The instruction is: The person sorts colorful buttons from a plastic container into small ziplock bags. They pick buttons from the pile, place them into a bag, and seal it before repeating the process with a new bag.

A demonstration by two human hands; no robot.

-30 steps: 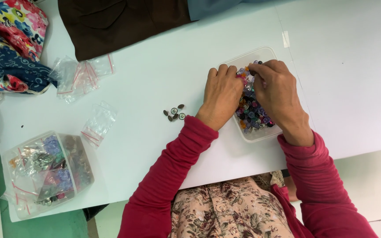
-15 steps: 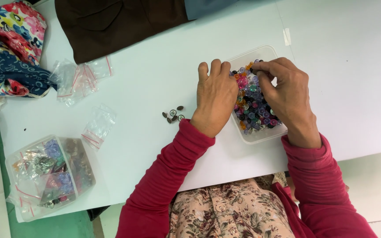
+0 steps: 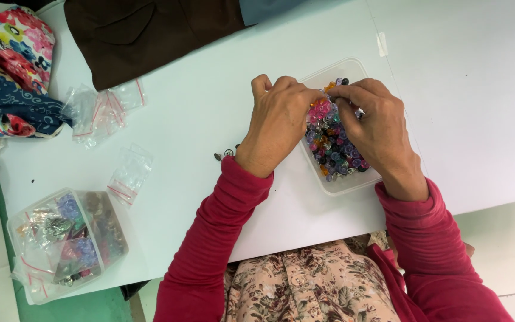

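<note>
A clear plastic tray (image 3: 335, 186) sits on the white table, filled with small buttons or beads (image 3: 336, 149) in pink, purple, blue and orange. My left hand (image 3: 276, 126) and my right hand (image 3: 372, 124) meet above the tray's far end, fingertips pinched together on something small and pink from the pile. What exactly they pinch is too small to make out. A few small dark metal pieces (image 3: 226, 154) lie on the table just left of my left wrist.
A second clear box (image 3: 67, 238) packed with bagged trinkets stands at the front left. Small zip bags (image 3: 101, 108) (image 3: 129, 173) lie loose between. Folded patterned cloth (image 3: 8, 65) and a brown cloth (image 3: 150, 33) lie at the back.
Both hands have drawn closer together over the tray's far end, and the left hand now hides most of the dark metal pieces beside it.
</note>
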